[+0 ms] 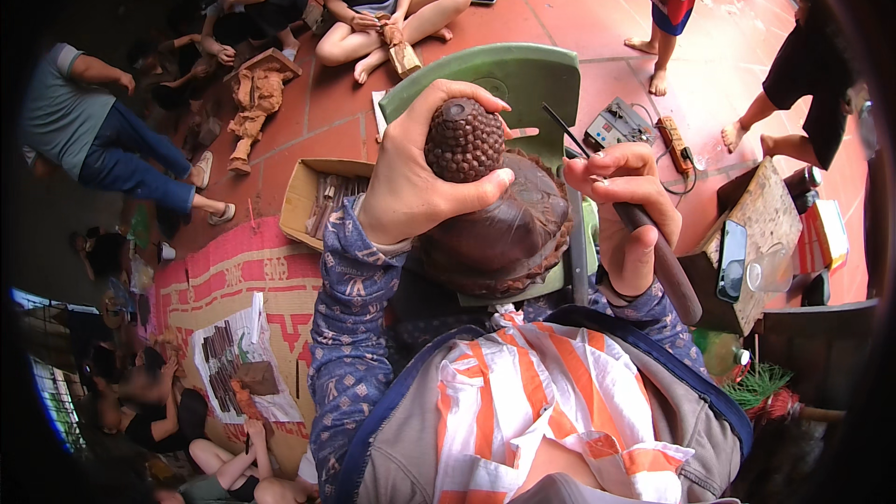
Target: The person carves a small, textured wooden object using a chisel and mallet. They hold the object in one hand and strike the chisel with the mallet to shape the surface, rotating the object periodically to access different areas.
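Observation:
A dark brown wooden carving rests on the green plastic chair (537, 70) in front of me. Its upper part, a knobbly head (464, 142) covered in small round curls, points up at me, and its smooth body (490, 241) spreads out below. My left hand (397, 163) wraps round the head, thumb on the near side and fingers on the far side. In my right hand (623, 201) is a carving chisel (674, 271) with a dark wooden handle. Its thin dark blade slants up and left beyond my fingers, apart from the curls.
A cardboard box (297, 201) of tools stands left of the chair. Chisels (221, 355) lie on paper over a red mat (233, 271). Right are a control box (618, 123), a power strip (674, 142) and a wooden block (761, 215) bearing a phone (733, 257). Several people sit or stand around.

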Demonstrator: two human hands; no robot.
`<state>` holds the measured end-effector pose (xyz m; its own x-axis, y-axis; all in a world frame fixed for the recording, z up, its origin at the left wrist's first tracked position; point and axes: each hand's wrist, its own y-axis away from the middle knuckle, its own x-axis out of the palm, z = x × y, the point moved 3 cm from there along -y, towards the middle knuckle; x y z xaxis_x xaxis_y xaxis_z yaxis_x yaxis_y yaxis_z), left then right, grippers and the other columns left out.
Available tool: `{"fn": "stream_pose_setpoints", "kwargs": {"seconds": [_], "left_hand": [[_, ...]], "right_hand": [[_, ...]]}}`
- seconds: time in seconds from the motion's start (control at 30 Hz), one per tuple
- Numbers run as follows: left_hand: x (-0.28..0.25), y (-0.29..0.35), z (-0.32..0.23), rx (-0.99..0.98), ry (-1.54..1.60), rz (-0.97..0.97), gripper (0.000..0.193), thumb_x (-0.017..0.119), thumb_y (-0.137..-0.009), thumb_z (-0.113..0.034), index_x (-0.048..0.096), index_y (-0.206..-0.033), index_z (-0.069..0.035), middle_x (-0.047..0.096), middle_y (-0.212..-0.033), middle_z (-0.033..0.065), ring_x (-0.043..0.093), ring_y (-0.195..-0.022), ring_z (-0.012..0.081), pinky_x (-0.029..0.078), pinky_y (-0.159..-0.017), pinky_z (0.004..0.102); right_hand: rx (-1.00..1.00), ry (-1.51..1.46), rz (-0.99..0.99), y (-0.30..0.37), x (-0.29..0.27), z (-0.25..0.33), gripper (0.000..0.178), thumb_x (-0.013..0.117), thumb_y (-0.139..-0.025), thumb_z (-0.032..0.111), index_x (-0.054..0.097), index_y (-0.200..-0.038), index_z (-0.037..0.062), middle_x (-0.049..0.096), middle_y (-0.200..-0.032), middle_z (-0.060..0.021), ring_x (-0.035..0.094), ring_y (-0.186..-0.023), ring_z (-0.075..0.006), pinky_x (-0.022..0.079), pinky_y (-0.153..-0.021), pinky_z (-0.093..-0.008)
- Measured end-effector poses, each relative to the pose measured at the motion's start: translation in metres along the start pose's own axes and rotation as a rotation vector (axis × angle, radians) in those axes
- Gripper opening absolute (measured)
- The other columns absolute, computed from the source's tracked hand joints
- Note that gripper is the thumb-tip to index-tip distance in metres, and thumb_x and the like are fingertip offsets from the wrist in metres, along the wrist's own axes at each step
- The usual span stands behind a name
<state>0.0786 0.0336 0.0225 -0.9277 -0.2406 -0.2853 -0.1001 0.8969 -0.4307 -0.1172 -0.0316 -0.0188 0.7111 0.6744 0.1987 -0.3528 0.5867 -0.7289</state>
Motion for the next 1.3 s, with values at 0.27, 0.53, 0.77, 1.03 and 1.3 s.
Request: {"fn": "stream_pose_setpoints", "kwargs": {"seconds": [0.27, 0.53, 0.77, 1.03, 1.3], "left_hand": [[0.019, 0.003, -0.007, -0.055, -0.116, -0.235, 0.047, 0.078, -0.07, -0.005, 0.055, -0.111, -0.004, 0.063, -0.093, 0.0051, 0.062, -0.082, 0.0112, 0.051, -0.077, 0.0266], [0.029, -0.004, -0.004, -0.067, -0.116, -0.323, 0.054, 0.08, -0.074, -0.012, 0.05, -0.118, -0.004, 0.062, -0.1, 0.0077, 0.062, -0.087, 0.0128, 0.051, -0.081, 0.0276], [0.02, -0.005, -0.006, 0.061, 0.003, -0.206, 0.081, 0.087, -0.068, -0.036, 0.043, -0.126, -0.002, 0.053, -0.121, 0.0121, 0.054, -0.109, 0.0164, 0.042, -0.097, 0.0302], [0.015, -0.003, 0.006, 0.094, 0.18, -0.288, 0.083, 0.053, -0.087, -0.064, 0.039, -0.13, 0.004, 0.055, -0.123, 0.0183, 0.053, -0.115, 0.0212, 0.041, -0.1, 0.0335], [0.025, -0.005, -0.007, -0.104, 0.112, -0.244, 0.076, 0.083, -0.074, -0.036, 0.044, -0.129, -0.001, 0.058, -0.115, 0.0098, 0.058, -0.103, 0.0143, 0.046, -0.092, 0.0282]], "right_hand": [[-0.004, -0.227, 0.135, -0.001, -0.005, -0.011, 0.063, 0.047, -0.092, 0.059, 0.059, -0.102, -0.0024, 0.046, -0.128, -0.0351, 0.051, -0.121, -0.0442, 0.043, -0.1, -0.0528], [-0.094, -0.19, 0.182, -0.009, -0.004, -0.016, 0.041, 0.05, -0.097, 0.036, 0.06, -0.099, -0.0036, 0.047, -0.127, -0.0371, 0.05, -0.119, -0.0426, 0.039, -0.101, -0.0522], [-0.228, -0.206, 0.319, -0.017, -0.003, -0.024, 0.031, 0.055, -0.093, 0.027, 0.065, -0.095, -0.002, 0.054, -0.12, -0.0376, 0.059, -0.108, -0.0445, 0.043, -0.097, -0.0512], [-0.18, -0.4, 0.15, -0.011, -0.011, -0.033, 0.031, 0.055, -0.094, 0.029, 0.06, -0.085, 0.0004, 0.057, -0.112, -0.0387, 0.059, -0.109, -0.0454, 0.037, -0.103, -0.0588], [-0.297, -0.256, 0.271, -0.022, 0.01, -0.048, 0.037, 0.06, -0.092, 0.035, 0.064, -0.088, -0.0014, 0.051, -0.125, -0.0379, 0.049, -0.123, -0.0494, 0.029, -0.107, -0.0589]]}}
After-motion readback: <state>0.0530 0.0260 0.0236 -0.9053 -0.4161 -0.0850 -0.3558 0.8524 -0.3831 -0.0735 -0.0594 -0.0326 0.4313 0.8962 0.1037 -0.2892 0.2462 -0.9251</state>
